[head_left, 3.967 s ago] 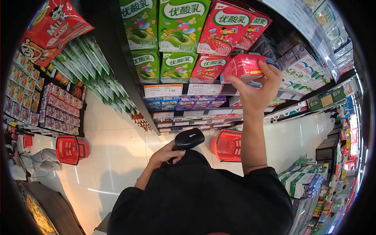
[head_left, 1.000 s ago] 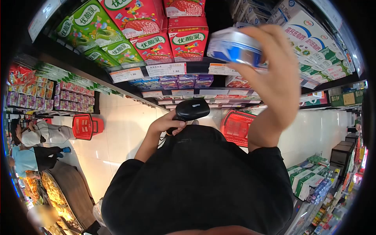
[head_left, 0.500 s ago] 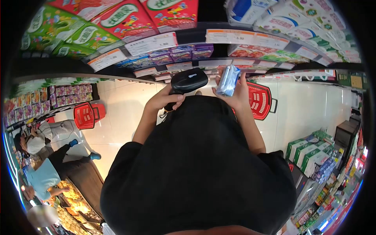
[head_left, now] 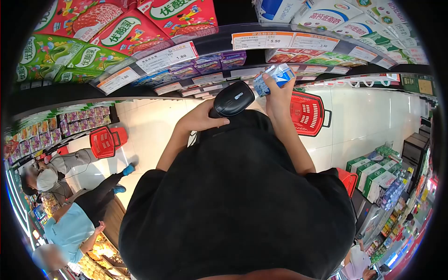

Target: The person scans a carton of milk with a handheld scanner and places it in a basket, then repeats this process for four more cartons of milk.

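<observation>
My left hand (head_left: 200, 117) is closed around the handle of a black handheld barcode scanner (head_left: 234, 99). Most of the handle is hidden by my fingers, and the scanner's rounded head points toward the right. My right hand (head_left: 279, 99) grips a small blue and white drink carton (head_left: 275, 78), which lies tilted on its side just right of the scanner. Scanner and carton are close together but apart. Both hands are in front of my black shirt, just below the shelf edge with its price tags (head_left: 261, 41).
Red and green drink packs (head_left: 130, 30) fill the upper left shelf; white cartons (head_left: 326, 18) fill the right. Red shopping baskets (head_left: 308, 114) stand on the floor. A person in a light blue shirt (head_left: 70, 228) is at the lower left, beside another person. Stacked boxes (head_left: 373, 170) stand at right.
My right hand has raised and turned the carton from upright to sideways. The scanner has swung rightward toward it. The person in light blue has moved.
</observation>
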